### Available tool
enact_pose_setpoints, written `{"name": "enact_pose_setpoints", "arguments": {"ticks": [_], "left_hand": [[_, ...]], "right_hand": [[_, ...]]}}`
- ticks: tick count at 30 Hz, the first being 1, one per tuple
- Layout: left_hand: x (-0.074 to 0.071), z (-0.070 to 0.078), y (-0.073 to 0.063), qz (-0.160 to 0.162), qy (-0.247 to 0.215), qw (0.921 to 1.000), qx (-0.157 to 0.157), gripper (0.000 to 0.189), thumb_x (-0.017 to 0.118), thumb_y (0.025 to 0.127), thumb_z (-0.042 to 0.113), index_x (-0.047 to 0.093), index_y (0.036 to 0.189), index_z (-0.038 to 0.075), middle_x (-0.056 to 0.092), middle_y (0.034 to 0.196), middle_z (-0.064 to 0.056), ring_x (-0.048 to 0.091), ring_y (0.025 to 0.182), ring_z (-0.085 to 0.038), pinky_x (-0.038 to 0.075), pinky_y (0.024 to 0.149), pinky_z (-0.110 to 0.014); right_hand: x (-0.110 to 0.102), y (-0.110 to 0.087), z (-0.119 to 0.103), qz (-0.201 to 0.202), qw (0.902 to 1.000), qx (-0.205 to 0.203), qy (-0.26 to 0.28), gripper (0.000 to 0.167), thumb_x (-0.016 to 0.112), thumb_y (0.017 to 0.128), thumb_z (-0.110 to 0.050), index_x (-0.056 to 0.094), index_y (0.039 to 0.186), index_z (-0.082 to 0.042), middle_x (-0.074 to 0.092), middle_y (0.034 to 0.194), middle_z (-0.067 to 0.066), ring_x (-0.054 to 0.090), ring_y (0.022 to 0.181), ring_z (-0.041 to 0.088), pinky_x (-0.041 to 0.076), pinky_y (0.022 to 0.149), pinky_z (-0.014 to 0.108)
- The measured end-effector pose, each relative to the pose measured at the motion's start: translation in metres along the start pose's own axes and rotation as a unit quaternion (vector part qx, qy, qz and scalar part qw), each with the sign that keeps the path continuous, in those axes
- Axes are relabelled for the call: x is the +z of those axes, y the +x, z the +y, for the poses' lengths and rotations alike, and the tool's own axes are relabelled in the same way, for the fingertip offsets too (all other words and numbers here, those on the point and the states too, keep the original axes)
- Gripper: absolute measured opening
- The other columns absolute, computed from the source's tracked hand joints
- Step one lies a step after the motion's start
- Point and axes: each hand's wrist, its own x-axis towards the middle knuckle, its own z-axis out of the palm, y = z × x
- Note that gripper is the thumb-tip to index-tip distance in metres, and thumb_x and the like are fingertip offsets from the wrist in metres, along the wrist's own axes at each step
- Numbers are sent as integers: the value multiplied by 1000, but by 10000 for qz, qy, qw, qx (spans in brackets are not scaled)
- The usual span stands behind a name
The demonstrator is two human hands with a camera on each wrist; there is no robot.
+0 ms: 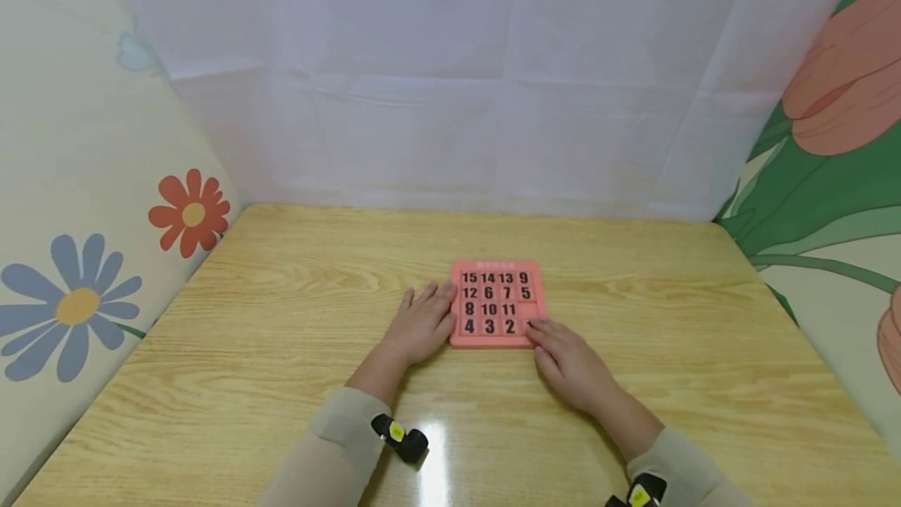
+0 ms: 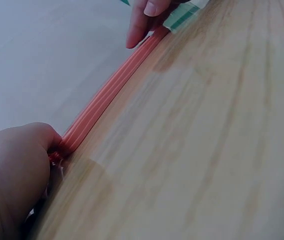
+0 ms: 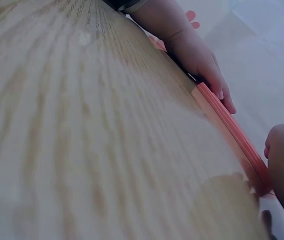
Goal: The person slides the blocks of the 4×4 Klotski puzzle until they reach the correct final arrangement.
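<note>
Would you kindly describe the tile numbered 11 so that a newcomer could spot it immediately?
On the wood-grain table, the pink sliding number puzzle lies between the left hand and the right hand. In its third row from the top, the 11 tile is the only one with the empty slot directly to its right.

Free tabletop [image 1: 507,236] beyond the puzzle [image 1: 489,301] — obstacles: left hand [image 1: 419,327] and right hand [image 1: 576,364], seemingly against it.

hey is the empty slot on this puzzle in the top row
No, on the pink sliding number puzzle the empty slot is in the third row, right of the 11 tile.
</note>
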Motion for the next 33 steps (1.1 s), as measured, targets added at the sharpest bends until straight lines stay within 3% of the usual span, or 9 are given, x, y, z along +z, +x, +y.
{"name": "enact_pose_setpoints", "arguments": {"ticks": [8,15,18,23,33], "left_hand": [[-6,0,2,-133,103,9998,50,57,32,105,38,27,156,12,25,162,-5,17,153,-29,4,125,-55],[-15,-12,6,-113,475,9975,511,61,42,102,45,35,153,13,34,159,-6,29,148,-31,21,122,-54],[-14,-18,6,-118,436,9969,650,62,43,101,47,35,153,14,33,159,-7,27,149,-31,19,123,-54],[-10,-24,6,-136,321,9975,621,66,44,100,50,31,154,15,27,162,-9,19,152,-31,9,125,-54],[-6,-27,10,-98,341,9976,601,67,43,100,49,28,155,13,25,162,-8,17,152,-30,7,125,-52]], "right_hand": [[0,11,8,243,9996,93,57,40,48,101,-21,56,138,-5,50,148,15,44,140,34,31,119,51],[-1,29,15,318,9988,357,97,43,45,102,-22,53,140,-4,45,152,16,40,142,35,30,119,52],[-1,35,16,267,9988,393,102,45,43,103,-23,50,143,-4,43,153,16,39,143,35,29,120,51],[1,44,18,184,9990,385,131,47,43,103,-24,46,146,-5,40,155,14,37,144,35,27,121,50],[2,52,18,-36,9986,514,133,50,39,104,-30,42,148,-7,36,158,12,31,147,33,24,122,50]]}}
